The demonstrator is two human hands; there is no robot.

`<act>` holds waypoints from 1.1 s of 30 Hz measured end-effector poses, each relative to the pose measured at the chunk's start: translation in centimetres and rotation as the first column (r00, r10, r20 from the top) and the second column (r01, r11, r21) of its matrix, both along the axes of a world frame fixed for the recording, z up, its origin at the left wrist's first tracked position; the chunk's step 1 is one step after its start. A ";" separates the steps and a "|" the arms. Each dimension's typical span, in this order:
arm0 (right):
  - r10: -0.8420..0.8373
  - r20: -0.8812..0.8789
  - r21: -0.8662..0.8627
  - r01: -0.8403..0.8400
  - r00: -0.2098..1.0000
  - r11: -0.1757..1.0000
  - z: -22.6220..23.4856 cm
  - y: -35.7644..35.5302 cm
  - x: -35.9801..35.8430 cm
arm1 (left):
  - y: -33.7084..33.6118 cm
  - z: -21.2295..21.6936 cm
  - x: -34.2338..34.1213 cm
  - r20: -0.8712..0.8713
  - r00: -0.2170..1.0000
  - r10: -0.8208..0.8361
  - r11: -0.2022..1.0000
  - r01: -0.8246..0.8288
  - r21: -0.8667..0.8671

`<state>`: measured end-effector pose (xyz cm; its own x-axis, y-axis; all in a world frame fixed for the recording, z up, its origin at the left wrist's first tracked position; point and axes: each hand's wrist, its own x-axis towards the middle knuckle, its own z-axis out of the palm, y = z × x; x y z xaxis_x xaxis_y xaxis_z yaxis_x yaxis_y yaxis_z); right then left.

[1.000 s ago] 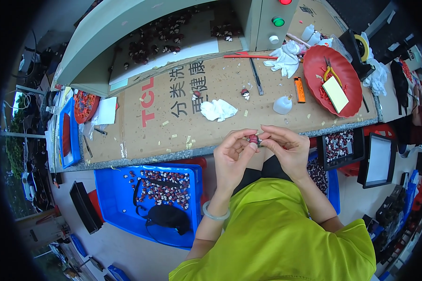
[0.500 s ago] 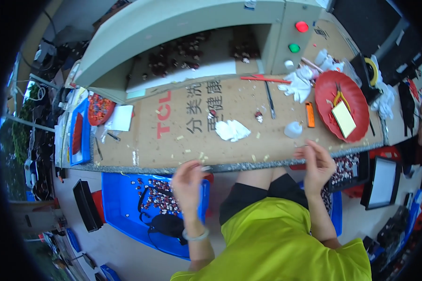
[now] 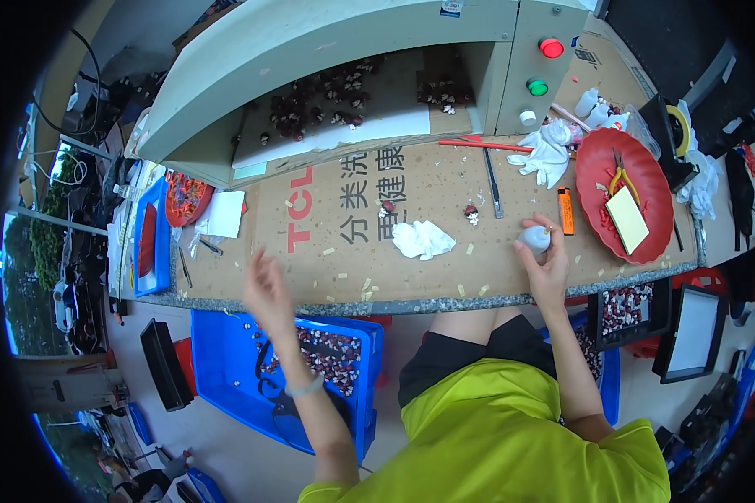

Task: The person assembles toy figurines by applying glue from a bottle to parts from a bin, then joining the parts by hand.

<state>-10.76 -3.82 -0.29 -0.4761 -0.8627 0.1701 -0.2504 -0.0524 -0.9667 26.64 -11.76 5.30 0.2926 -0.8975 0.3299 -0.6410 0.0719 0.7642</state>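
Note:
My right hand (image 3: 547, 261) is wrapped around a small white bottle (image 3: 534, 240) on the cardboard-covered bench (image 3: 445, 268), just left of an orange lighter (image 3: 565, 211). My left hand (image 3: 266, 289) hovers with fingers apart over the bench's front edge, above a blue bin (image 3: 226, 377) of small dark and red parts; it holds nothing. A crumpled white tissue (image 3: 422, 238) lies between the hands. Two small parts (image 3: 471, 214) rest on the cardboard beyond it.
A red plate (image 3: 617, 180) with a yellow card and pliers sits right. A grey machine housing (image 3: 310, 50) with red and green buttons stands behind. White rags (image 3: 545, 152), a red rod (image 3: 478, 144), black trays (image 3: 696, 331) and a second blue bin (image 3: 151, 243) surround the bench.
A second ago both hands held a small part together at the bench edge. They have separated: the right went up to the white bottle, the left swung out left over the blue bin.

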 end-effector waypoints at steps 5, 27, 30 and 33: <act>-0.034 -0.099 -0.006 0.034 0.995 0.999 -0.7 -0.4 0.2 | -13.4 -1.6 -12.1 -0.018 0.895 -0.446 0.891 0.442 -0.105; 0.042 -0.108 -0.074 -0.050 0.993 0.996 -2.2 0.1 -0.2 | -25.5 -3.7 -24.3 -0.007 0.999 -0.045 0.864 0.035 -0.502; 0.054 -0.043 -0.098 -0.058 0.998 0.993 -3.3 0.2 -0.6 | -21.3 -1.4 -19.9 -0.575 0.755 -0.314 0.948 0.215 -0.235; 0.086 -0.146 -0.095 -0.100 0.986 0.990 -4.1 0.5 -0.7 | -13.7 -2.2 -14.4 -0.743 0.526 -0.415 0.906 0.164 -0.390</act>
